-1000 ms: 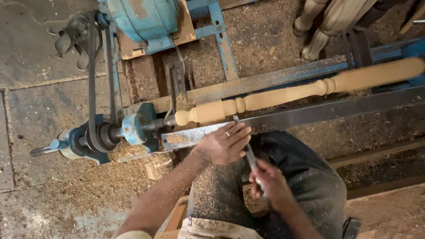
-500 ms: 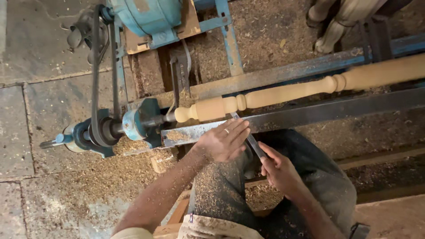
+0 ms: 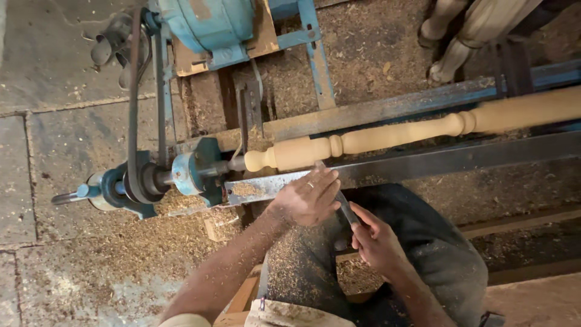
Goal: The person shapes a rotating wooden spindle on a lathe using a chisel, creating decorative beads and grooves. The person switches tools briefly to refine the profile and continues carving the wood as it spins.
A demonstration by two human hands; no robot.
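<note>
With both the left hand and right hand grasping the chisel at mid-frame, a tilted edge could catch in the turned spindle.

Your one camera sits on your head, looking steeply down at the lathe. It hangs close above the spindle. Your hands fall just below that spindle.

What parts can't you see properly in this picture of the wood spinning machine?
Head view:
- The chisel: its tip is hidden behind the left hand, its handle inside the right hand.
- The wooden spindle: its far end is cut off by the right edge.
- The blue motor: its top is cut off by the upper edge.
</note>
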